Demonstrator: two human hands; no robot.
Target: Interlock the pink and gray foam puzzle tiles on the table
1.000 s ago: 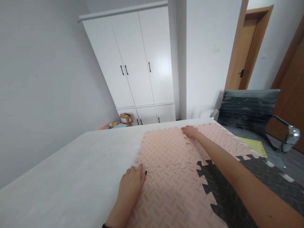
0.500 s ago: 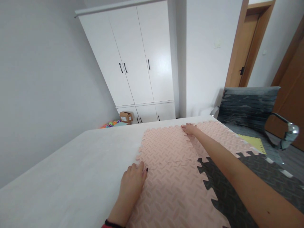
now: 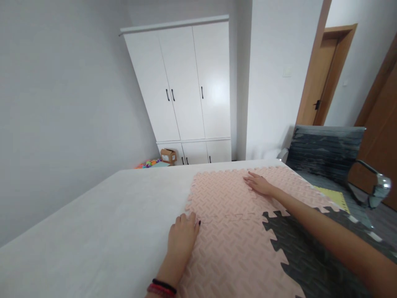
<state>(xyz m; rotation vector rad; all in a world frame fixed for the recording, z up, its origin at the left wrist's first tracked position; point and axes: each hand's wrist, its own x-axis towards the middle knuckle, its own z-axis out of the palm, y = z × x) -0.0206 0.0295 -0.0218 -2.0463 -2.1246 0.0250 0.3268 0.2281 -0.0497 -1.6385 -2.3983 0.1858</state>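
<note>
My left hand [image 3: 182, 236] is at the left edge of the joined foam mats. Its fingers are curled at the border and the thumb rests on top, near the seam between the near pink foam tile [image 3: 235, 256] and the far pink foam tile [image 3: 217, 192]. My right hand [image 3: 258, 183] lies flat with fingers stretched, pressing where the far tile meets another pink tile [image 3: 285, 182] on its right. That join is partly hidden under the hand. A dark grey foam tile [image 3: 297, 244] interlocks beside the near pink tile, partly covered by my right forearm.
The mats lie on a white-covered surface [image 3: 124, 231]. A chair [image 3: 325, 149] stands to the right, with a yellow piece [image 3: 331, 196] on its seat. Beyond the far edge are a white wardrobe [image 3: 186, 87], a cardboard box [image 3: 168, 155] and colourful small items [image 3: 147, 164].
My right hand has shifted from the far edge of the tiles slightly nearer and right, flattening over the join. My left hand stays at the left edge. The camera view has tilted up.
</note>
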